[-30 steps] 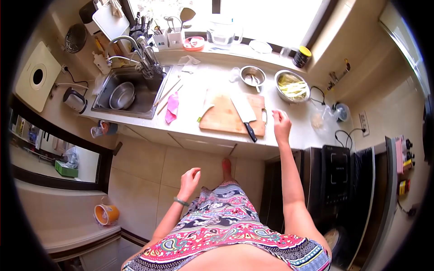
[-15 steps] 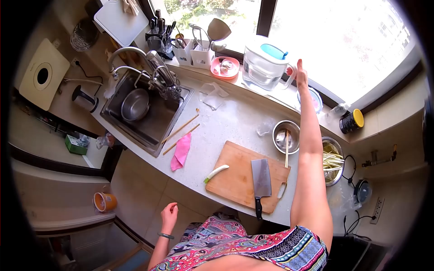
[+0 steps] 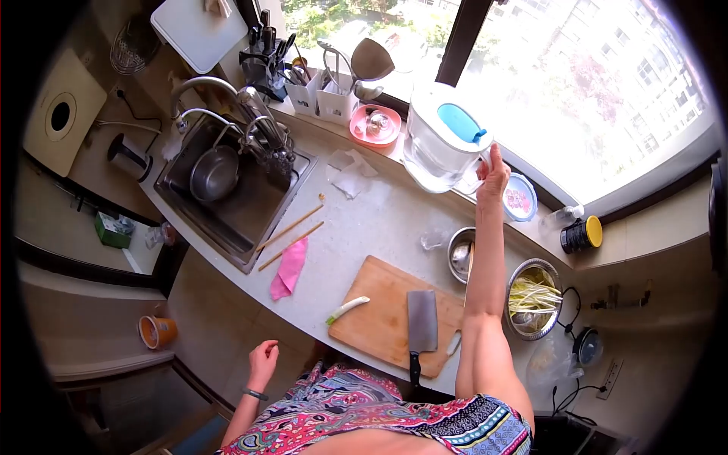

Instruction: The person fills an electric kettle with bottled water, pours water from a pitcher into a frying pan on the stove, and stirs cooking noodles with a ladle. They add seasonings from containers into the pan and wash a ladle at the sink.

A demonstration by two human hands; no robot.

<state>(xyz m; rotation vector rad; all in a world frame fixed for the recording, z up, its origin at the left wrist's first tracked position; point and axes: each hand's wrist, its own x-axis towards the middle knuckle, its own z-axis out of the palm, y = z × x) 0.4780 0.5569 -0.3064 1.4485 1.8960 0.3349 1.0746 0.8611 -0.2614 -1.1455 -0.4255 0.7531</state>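
Note:
My right hand (image 3: pixel 493 176) is wrapped round the handle of a clear water filter pitcher (image 3: pixel 441 155) with a white lid and blue flap, by the window. The pitcher overhangs the sill's inner edge; whether its base still touches the sill I cannot tell. My left hand (image 3: pixel 262 365), a band on its wrist, hangs in front of the counter with fingers loosely curled and nothing visible in them. A cleaver (image 3: pixel 422 322) lies on the wooden cutting board (image 3: pixel 375 296), and a piece of scallion (image 3: pixel 349 309) rests at the board's left edge. My forearm partly covers a metal bowl (image 3: pixel 461 254).
Left of the board are a pink cloth (image 3: pixel 289 269), two chopsticks (image 3: pixel 292 244) and the sink (image 3: pixel 250 235) with a pot (image 3: pixel 214 174). A basket of pale stalks (image 3: pixel 533 299) stands right. A lidded container (image 3: pixel 519 197) and a pink dish (image 3: pixel 374 127) line the sill.
My right hand now grips the pitcher's handle lower down, and the pitcher has come towards me, over the sill's edge. My left hand stays low. The whole view has shifted slightly.

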